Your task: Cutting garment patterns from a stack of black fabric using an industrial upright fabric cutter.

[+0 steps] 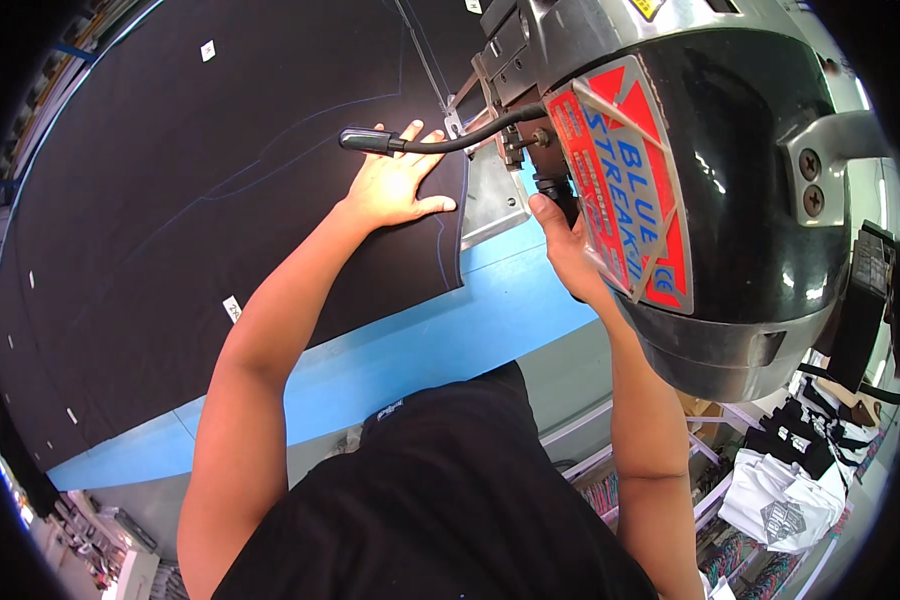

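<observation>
Black fabric, marked with thin blue pattern lines, lies spread over a light blue table. My left hand rests flat on it, fingers spread, close to the cloth's right edge. A fabric cutting machine with a black and silver motor housing stands at the right, its metal base plate beside that edge. My right hand is wrapped round the machine's dark handle, thumb on top; the housing hides most of its fingers. A lit gooseneck lamp reaches over my left hand.
Small white paper tags lie on the fabric. Below the table at the right, folded white garments and black ones are piled near a metal rack. Stacked items show at the lower left. A black cable hangs behind the machine.
</observation>
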`<state>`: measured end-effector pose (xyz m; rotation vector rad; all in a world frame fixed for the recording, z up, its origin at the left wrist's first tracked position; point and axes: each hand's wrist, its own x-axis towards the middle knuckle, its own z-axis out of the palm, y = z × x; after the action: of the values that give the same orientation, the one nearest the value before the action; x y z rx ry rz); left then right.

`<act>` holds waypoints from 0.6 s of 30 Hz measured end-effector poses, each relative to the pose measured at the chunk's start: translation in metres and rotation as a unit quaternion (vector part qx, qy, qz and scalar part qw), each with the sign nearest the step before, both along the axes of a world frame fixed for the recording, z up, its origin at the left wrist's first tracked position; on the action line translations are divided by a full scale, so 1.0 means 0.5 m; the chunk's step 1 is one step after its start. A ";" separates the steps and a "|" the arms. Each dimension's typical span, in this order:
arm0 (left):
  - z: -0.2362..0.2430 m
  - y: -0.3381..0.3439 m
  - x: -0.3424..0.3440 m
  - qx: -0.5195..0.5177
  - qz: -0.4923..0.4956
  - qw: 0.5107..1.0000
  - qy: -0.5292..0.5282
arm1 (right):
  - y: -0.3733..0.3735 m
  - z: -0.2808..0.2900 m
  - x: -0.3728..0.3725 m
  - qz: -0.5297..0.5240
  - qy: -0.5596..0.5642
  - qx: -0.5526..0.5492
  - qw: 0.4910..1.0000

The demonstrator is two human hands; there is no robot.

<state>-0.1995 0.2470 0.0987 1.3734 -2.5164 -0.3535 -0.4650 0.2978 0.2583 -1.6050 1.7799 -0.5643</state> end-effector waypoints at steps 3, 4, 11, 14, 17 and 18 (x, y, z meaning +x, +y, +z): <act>-0.001 0.001 0.000 0.002 0.002 1.000 -0.002 | 0.000 0.000 0.002 0.002 0.004 -0.004 1.000; -0.001 0.001 -0.001 0.008 0.003 1.000 -0.007 | 0.000 0.001 0.003 0.002 0.005 -0.005 1.000; -0.002 0.004 -0.002 -0.001 0.006 1.000 -0.002 | -0.003 0.002 0.002 0.008 0.010 -0.014 1.000; -0.001 0.006 -0.004 0.005 0.005 1.000 -0.002 | -0.002 0.003 -0.001 0.009 0.013 -0.016 1.000; 0.000 0.008 -0.003 0.012 0.006 1.000 -0.007 | -0.002 0.004 -0.002 0.010 0.015 -0.018 1.000; 0.001 0.009 -0.004 0.013 0.007 1.000 -0.004 | -0.003 0.004 -0.002 0.010 0.016 -0.018 1.000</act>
<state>-0.2013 0.2518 0.0990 1.4030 -2.5156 -0.3807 -0.4661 0.2964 0.2603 -1.6637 1.7834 -0.5675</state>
